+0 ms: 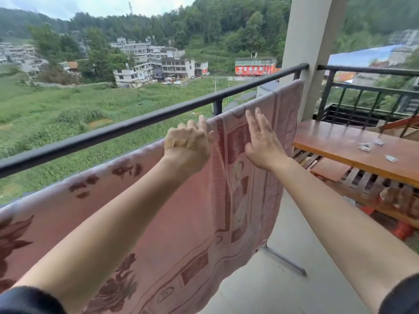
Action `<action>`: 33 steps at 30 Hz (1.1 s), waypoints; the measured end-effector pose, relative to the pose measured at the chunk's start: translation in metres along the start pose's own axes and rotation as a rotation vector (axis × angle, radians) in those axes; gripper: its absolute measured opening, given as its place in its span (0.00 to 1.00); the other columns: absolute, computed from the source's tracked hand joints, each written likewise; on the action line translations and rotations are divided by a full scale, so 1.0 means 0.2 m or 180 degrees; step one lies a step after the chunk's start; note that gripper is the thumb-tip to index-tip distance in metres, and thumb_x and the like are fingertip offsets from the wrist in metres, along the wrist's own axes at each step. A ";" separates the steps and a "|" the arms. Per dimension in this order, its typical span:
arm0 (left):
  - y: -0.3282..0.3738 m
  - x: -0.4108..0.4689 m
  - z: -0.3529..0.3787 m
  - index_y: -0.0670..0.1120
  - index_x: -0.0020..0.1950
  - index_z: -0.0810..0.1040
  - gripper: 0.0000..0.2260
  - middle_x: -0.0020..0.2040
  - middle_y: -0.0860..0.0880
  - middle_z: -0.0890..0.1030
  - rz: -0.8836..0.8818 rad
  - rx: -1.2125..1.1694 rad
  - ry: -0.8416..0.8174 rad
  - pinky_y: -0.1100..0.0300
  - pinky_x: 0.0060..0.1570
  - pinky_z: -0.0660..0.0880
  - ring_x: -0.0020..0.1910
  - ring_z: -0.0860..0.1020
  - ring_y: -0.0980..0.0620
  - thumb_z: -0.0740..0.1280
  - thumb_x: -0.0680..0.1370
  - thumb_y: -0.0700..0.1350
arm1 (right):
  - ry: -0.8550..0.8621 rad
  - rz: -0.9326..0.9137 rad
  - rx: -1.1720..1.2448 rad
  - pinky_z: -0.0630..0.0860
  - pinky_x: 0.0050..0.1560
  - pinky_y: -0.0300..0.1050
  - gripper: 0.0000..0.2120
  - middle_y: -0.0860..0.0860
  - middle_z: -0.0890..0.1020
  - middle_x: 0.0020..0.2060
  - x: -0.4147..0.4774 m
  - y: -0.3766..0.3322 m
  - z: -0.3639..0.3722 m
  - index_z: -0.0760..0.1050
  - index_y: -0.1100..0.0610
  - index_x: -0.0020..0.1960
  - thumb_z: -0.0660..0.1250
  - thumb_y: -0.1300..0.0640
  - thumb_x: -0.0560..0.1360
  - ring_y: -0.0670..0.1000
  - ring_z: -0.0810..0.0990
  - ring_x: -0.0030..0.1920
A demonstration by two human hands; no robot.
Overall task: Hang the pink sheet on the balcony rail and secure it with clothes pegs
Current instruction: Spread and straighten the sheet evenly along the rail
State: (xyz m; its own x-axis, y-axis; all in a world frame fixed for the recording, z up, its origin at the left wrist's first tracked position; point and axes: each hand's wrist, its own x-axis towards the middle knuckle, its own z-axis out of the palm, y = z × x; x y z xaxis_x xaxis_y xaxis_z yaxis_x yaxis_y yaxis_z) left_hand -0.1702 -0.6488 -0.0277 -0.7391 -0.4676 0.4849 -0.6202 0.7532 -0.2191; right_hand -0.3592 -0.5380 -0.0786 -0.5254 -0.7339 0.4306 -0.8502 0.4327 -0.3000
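The pink sheet [186,214], patterned with dark red flowers and a border, hangs over a bar just inside the black balcony rail [140,124]. It stretches from the left edge to the pillar. My left hand [189,142], with plasters across its back, grips the sheet's top edge. My right hand [260,141] lies flat with spread fingers against the sheet's border, just right of the left hand. Several small silver clothes pegs [365,147] lie on the wooden bench to the right, away from both hands.
A wooden bench [335,143] stands to the right beside a grey pillar [313,41], with slatted wood and orange items beneath it. A metal stand foot [285,260] rests on the tiled floor under the sheet's right end. A second railing section runs behind the bench.
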 end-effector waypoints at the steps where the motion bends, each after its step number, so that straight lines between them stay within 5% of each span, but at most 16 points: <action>1: 0.05 0.05 0.02 0.43 0.76 0.61 0.26 0.62 0.42 0.77 -0.0029 0.0019 0.0018 0.49 0.46 0.72 0.55 0.78 0.41 0.47 0.83 0.56 | 0.0023 -0.0125 -0.0002 0.45 0.78 0.54 0.41 0.54 0.40 0.80 0.05 0.05 0.00 0.38 0.50 0.81 0.57 0.60 0.75 0.55 0.41 0.80; 4: 0.21 0.19 0.03 0.43 0.71 0.68 0.21 0.60 0.43 0.78 -0.0176 -0.0047 -0.0016 0.48 0.47 0.73 0.54 0.78 0.41 0.50 0.84 0.52 | -0.0053 -0.0503 0.0029 0.45 0.79 0.55 0.37 0.55 0.42 0.80 0.18 0.21 -0.01 0.41 0.50 0.81 0.56 0.59 0.77 0.55 0.41 0.80; 7: 0.31 0.31 0.04 0.45 0.58 0.76 0.16 0.50 0.46 0.81 -0.0361 -0.0192 0.0097 0.49 0.42 0.76 0.46 0.80 0.42 0.53 0.84 0.51 | 0.0123 -0.1074 -0.0059 0.51 0.77 0.59 0.25 0.55 0.58 0.79 0.35 0.38 -0.07 0.55 0.49 0.80 0.54 0.52 0.83 0.57 0.51 0.79; 10: 0.38 0.40 0.04 0.47 0.50 0.80 0.15 0.42 0.50 0.81 -0.0652 -0.0354 0.0428 0.54 0.34 0.72 0.38 0.79 0.44 0.57 0.83 0.52 | 0.0496 -0.1555 0.0296 0.63 0.71 0.57 0.17 0.53 0.77 0.64 0.54 0.52 -0.15 0.75 0.51 0.66 0.58 0.46 0.83 0.58 0.69 0.70; 12: 0.45 0.47 0.04 0.45 0.45 0.80 0.14 0.37 0.50 0.79 -0.0746 -0.0234 0.0528 0.56 0.31 0.69 0.34 0.77 0.45 0.58 0.83 0.50 | 0.0701 -0.1602 0.0684 0.67 0.64 0.53 0.14 0.51 0.81 0.55 0.63 0.56 -0.17 0.80 0.53 0.57 0.61 0.47 0.81 0.56 0.76 0.61; 16: 0.61 0.56 0.07 0.44 0.43 0.76 0.12 0.39 0.47 0.81 -0.0987 -0.0128 0.0423 0.54 0.35 0.72 0.35 0.78 0.45 0.57 0.81 0.44 | 0.0649 -0.1462 0.1036 0.69 0.64 0.53 0.14 0.51 0.82 0.55 0.75 0.66 -0.12 0.79 0.51 0.58 0.59 0.47 0.81 0.53 0.76 0.60; 18: 0.65 0.60 0.11 0.45 0.53 0.78 0.14 0.44 0.47 0.82 -0.1028 -0.0056 0.0337 0.53 0.41 0.75 0.38 0.79 0.45 0.54 0.82 0.48 | 0.0432 -0.1595 0.0829 0.65 0.67 0.54 0.18 0.51 0.82 0.58 0.82 0.72 -0.08 0.78 0.49 0.60 0.54 0.44 0.83 0.55 0.74 0.64; 22: 0.69 0.71 0.17 0.47 0.53 0.78 0.18 0.45 0.48 0.81 -0.0911 0.0146 0.0323 0.55 0.38 0.68 0.40 0.78 0.46 0.51 0.83 0.55 | 0.0644 -0.1766 0.0572 0.61 0.67 0.53 0.23 0.50 0.81 0.58 0.94 0.87 0.01 0.77 0.49 0.62 0.48 0.40 0.84 0.54 0.74 0.63; 26: 0.81 0.86 0.26 0.47 0.52 0.75 0.18 0.45 0.48 0.81 -0.0633 0.0213 0.0417 0.54 0.38 0.67 0.39 0.78 0.46 0.49 0.83 0.53 | 0.0799 -0.1463 0.0356 0.55 0.75 0.56 0.25 0.55 0.75 0.67 1.01 1.00 0.07 0.72 0.52 0.69 0.47 0.40 0.83 0.56 0.68 0.71; 30: 0.99 1.08 0.36 0.44 0.64 0.72 0.21 0.51 0.46 0.80 -0.0495 0.0091 0.0417 0.51 0.42 0.70 0.45 0.79 0.44 0.46 0.84 0.53 | 0.0828 -0.0984 0.0380 0.53 0.76 0.56 0.29 0.57 0.69 0.73 1.15 1.24 0.04 0.65 0.53 0.75 0.45 0.39 0.83 0.56 0.63 0.75; 33: 1.09 1.26 0.43 0.44 0.64 0.71 0.19 0.52 0.46 0.80 -0.0383 0.0021 0.0433 0.52 0.40 0.68 0.47 0.79 0.44 0.47 0.84 0.51 | 0.0821 -0.0838 0.0316 0.53 0.76 0.53 0.30 0.57 0.68 0.74 1.26 1.46 0.01 0.65 0.55 0.76 0.44 0.39 0.82 0.56 0.62 0.76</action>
State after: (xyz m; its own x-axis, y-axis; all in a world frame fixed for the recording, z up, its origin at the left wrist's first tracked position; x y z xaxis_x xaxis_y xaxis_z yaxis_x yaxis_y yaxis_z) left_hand -0.5152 -0.6417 -0.0250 -0.6174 -0.4869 0.6179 -0.7040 0.6924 -0.1579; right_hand -0.7385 -0.5974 -0.0598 -0.2916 -0.6516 0.7002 -0.9564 0.1849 -0.2262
